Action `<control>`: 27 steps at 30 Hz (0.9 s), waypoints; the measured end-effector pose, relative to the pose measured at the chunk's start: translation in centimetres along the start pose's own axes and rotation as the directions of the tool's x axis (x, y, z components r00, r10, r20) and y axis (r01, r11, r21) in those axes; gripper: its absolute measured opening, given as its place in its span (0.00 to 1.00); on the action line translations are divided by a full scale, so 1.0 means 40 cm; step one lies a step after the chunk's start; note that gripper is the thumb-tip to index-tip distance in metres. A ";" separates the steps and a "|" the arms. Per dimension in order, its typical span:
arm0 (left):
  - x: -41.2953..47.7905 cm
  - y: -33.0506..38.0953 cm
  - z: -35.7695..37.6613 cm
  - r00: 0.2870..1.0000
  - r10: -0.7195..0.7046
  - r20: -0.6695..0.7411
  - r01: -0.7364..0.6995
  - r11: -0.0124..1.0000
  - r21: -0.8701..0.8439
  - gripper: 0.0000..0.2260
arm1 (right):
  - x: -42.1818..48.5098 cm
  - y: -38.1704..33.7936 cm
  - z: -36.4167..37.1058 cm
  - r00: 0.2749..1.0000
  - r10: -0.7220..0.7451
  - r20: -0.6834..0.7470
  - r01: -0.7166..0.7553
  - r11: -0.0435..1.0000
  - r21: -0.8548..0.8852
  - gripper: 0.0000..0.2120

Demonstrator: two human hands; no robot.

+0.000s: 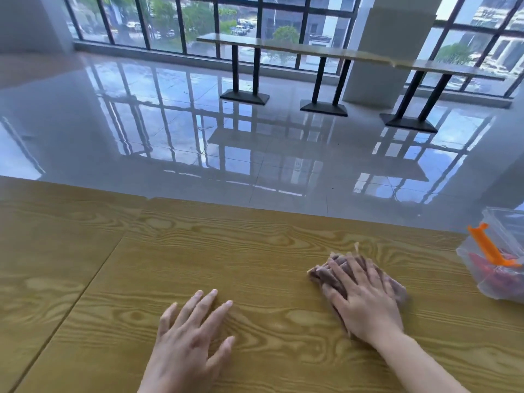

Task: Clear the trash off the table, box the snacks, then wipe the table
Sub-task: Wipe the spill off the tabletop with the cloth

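Right hand lies flat with fingers spread, palm pressing down on a crumpled purplish-brown cloth on the wooden tabletop; it presses rather than grips, and the cloth shows beyond the fingertips on the far side and along the hand's right side. Left hand is released, fingers spread and slightly lifted, low over bare wood to the left of the cloth and well apart from it; whether the fingertips touch the surface cannot be told.

At the right edge of the view stands a clear plastic box with an orange latch, cut off by the frame. Something red shows through its wall, too blurred to name. The box sits near the right hand but apart from it, with a strip of bare wood between.

The tabletop's far edge runs across the view from left to right, slightly slanted, a little way beyond the cloth. A seam between two panels runs diagonally on the left side. The wood from the left hand out to that seam and past it is bare, as is the stretch between the two hands.

Beyond the far edge is a glossy tiled floor reflecting the windows, and a long narrow bench table on black legs stands by the glass.
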State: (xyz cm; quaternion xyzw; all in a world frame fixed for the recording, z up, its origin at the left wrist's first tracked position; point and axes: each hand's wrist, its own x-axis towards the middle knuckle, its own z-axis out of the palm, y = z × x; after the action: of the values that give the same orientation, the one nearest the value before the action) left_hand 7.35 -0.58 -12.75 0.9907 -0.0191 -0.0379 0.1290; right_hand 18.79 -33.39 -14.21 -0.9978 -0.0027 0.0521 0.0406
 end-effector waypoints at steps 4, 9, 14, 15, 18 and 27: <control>-0.024 -0.174 -0.020 0.993 -0.115 -0.036 0.118 0.989 0.092 0.27 | 0.168 -0.196 -0.007 0.980 0.195 0.049 -0.197 0.980 0.030 0.34; -0.023 -0.199 -0.003 0.991 -0.121 -0.057 0.127 0.983 0.132 0.29 | 0.158 -0.520 0.008 0.987 -0.152 0.054 0.149 0.987 0.056 0.32; -0.020 -0.192 -0.033 0.996 -0.092 -0.012 0.093 0.993 0.078 0.28 | -0.067 -0.508 0.076 0.797 -0.598 -0.086 0.600 0.800 -0.008 0.30; -0.019 -0.192 -0.030 0.996 -0.089 -0.017 0.090 0.993 0.076 0.28 | -0.039 -0.475 0.070 0.821 -0.565 -0.077 0.564 0.825 -0.032 0.30; -0.018 -0.190 -0.021 0.997 -0.069 -0.041 0.071 0.996 0.060 0.27 | 0.132 -0.471 0.016 0.971 -0.236 0.020 0.235 0.971 0.036 0.30; -0.016 -0.209 0.005 0.929 -0.113 -0.352 0.094 0.993 -0.069 0.23 | 0.162 -0.790 0.043 0.807 -0.587 0.065 0.585 0.810 0.049 0.30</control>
State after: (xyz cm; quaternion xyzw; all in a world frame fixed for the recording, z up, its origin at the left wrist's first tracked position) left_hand 6.93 7.47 -15.05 0.9773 0.0578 0.1345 0.1534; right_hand 25.01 -1.71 -14.04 -0.9451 -0.3108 0.0755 0.0677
